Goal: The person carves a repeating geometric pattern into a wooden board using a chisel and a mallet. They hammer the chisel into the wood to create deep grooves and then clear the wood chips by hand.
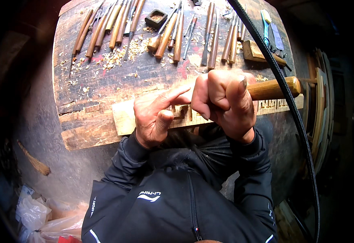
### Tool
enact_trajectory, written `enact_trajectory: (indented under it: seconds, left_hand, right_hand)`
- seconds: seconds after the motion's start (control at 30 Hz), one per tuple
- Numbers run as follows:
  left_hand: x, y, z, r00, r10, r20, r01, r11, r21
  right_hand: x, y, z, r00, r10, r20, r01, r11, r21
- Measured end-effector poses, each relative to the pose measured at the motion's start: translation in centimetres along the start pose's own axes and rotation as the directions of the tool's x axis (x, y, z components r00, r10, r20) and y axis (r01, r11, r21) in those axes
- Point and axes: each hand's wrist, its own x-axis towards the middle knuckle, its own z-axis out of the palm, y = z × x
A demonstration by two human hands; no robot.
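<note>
A pale wooden board [124, 117] lies along the bench's near edge, with a pencilled grid and angular carved recesses [276, 104]. My left hand [154, 115] rests at the board's left part, fingers stretched out and thumb raised, beside a carved recess. Just right of it, my right hand [227, 99] is closed in a fist above the board, thumb on top. A thick, round wooden-handled tool [276, 88] sticks out of that fist to the right. My fingers hide the tool's working end, so its kind does not show.
Several wooden-handled chisels [179, 38] line the far side of the worn bench [92, 131], among wood shavings [120, 56]. A small dark square box [156, 18], a wooden mallet-like block [254, 50] and a toothbrush [266, 24] lie there. A black braided cable [280, 75] hangs across the right.
</note>
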Motion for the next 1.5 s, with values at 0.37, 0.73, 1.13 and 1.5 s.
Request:
enact_trajectory:
  seconds: [0.37,0.73,1.13,1.5]
  left_hand:
    - [0.0,0.3,0.0,1.0,-0.022,-0.004,0.022,1.0,-0.015]
    - [0.0,0.5,-0.5,0.997,-0.06,0.042,0.061,0.998,-0.032]
    - [-0.2,0.7,-0.6,0.997,-0.072,0.02,0.074,0.993,-0.096]
    - [-0.3,0.6,0.1,0.998,-0.057,-0.036,0.053,0.994,-0.099]
  right_hand:
    - [0.0,0.2,-0.1,1.0,-0.007,0.01,0.006,1.0,0.007]
    - [0.3,-0.9,1.1,1.0,0.006,-0.017,-0.007,0.999,-0.054]
    - [0.2,-1.7,2.6,0.998,0.03,-0.057,-0.042,0.974,-0.223]
    - [-0.4,-1.3,3.7,0.974,0.05,-0.223,-0.073,0.993,-0.096]
